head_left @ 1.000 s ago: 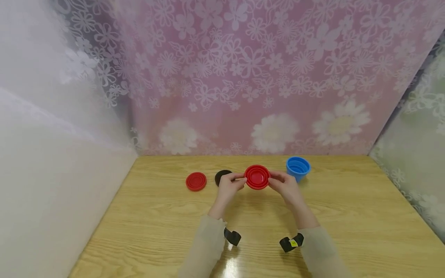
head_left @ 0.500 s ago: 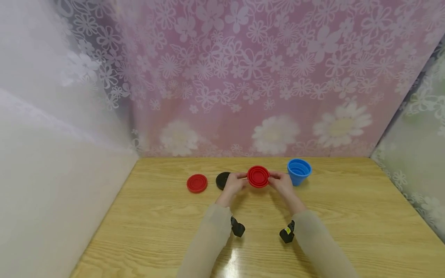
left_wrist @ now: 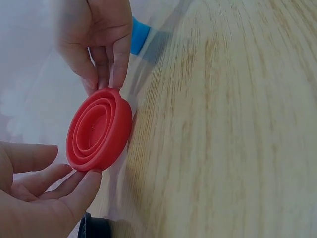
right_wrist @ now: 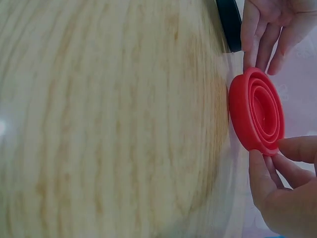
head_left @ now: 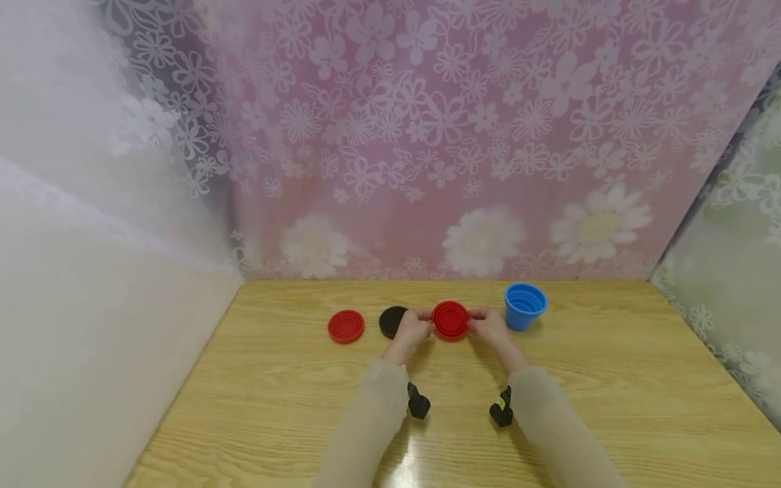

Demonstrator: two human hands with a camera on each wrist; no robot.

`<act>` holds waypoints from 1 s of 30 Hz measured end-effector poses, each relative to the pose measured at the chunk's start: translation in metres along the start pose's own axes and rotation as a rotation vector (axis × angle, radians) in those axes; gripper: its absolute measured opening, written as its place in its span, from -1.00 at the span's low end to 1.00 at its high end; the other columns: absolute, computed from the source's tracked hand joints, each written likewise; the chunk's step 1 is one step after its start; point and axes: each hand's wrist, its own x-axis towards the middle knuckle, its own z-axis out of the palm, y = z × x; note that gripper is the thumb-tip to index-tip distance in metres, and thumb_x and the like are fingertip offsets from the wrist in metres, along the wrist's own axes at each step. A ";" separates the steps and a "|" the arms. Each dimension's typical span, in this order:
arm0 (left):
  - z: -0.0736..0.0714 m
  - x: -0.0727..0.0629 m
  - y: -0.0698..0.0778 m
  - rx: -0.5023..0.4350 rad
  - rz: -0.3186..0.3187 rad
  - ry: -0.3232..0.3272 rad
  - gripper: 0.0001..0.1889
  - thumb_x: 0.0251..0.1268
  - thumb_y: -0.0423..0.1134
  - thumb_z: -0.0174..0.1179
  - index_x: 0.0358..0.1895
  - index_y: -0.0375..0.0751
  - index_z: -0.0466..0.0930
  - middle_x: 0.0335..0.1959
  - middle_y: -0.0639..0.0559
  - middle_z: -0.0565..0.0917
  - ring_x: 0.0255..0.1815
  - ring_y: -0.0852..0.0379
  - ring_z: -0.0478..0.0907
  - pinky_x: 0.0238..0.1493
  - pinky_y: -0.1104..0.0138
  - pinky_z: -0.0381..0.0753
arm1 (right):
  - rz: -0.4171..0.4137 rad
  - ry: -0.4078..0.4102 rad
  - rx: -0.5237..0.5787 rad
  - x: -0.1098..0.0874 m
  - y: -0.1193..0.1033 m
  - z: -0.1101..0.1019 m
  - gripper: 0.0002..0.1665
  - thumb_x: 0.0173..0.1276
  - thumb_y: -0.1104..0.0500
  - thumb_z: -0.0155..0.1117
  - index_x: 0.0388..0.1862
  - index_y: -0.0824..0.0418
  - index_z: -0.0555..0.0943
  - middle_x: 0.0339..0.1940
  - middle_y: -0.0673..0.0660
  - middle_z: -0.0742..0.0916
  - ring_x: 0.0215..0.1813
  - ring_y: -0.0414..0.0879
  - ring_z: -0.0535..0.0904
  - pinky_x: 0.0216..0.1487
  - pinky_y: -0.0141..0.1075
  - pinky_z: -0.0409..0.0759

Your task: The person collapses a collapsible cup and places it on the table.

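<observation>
A red collapsible cup [head_left: 450,320], folded flat into concentric rings, is held between both hands close over the table. My left hand [head_left: 413,329] grips its left edge with the fingertips, and my right hand [head_left: 491,327] pinches the opposite edge. Seen from the left wrist, the cup [left_wrist: 95,130] faces up at a tilt, left fingertips at its near rim. In the right wrist view, the right thumb and fingers sit at the rim of the cup [right_wrist: 257,111].
Left of the cup lie a black disc [head_left: 392,322], partly behind my left hand, and another flat red ringed disc [head_left: 346,327]. An expanded blue cup [head_left: 525,306] stands upright beside my right hand. A flowered curtain [head_left: 390,169] hangs along the wooden table's [head_left: 274,407] back edge.
Both hands have lowered the red cup toward the table; its rings look flatter than a second ago. The blue cup and the discs stay put.
</observation>
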 end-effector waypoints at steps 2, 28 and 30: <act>0.000 0.001 0.000 0.000 0.003 -0.001 -0.67 0.12 -0.55 0.02 0.00 -0.41 0.46 -0.11 -0.12 0.52 -0.34 0.12 0.46 -0.24 0.24 0.51 | -0.005 -0.001 -0.014 0.001 0.000 0.000 -0.64 0.23 0.48 -0.04 0.03 0.58 0.38 -0.03 0.48 0.49 -0.09 0.17 0.49 -0.13 -0.15 0.52; 0.002 0.008 0.003 0.211 -0.002 -0.015 -0.60 0.24 -0.20 0.04 0.06 -0.40 0.41 -0.08 -0.11 0.51 -0.29 0.08 0.44 -0.31 0.29 0.48 | -0.150 -0.037 -0.244 -0.013 -0.003 -0.008 -0.51 0.27 0.28 0.01 0.12 0.56 0.31 0.02 0.46 0.48 -0.05 0.20 0.46 -0.11 -0.12 0.49; 0.003 0.009 0.005 0.225 0.027 0.003 -0.58 0.24 -0.20 0.03 0.08 -0.42 0.39 0.01 -0.17 0.47 -0.08 0.02 0.43 -0.13 0.24 0.47 | -0.182 -0.040 -0.259 -0.019 -0.008 -0.013 -0.49 0.29 0.25 0.01 0.14 0.54 0.29 0.05 0.45 0.46 0.04 0.24 0.41 -0.03 -0.06 0.45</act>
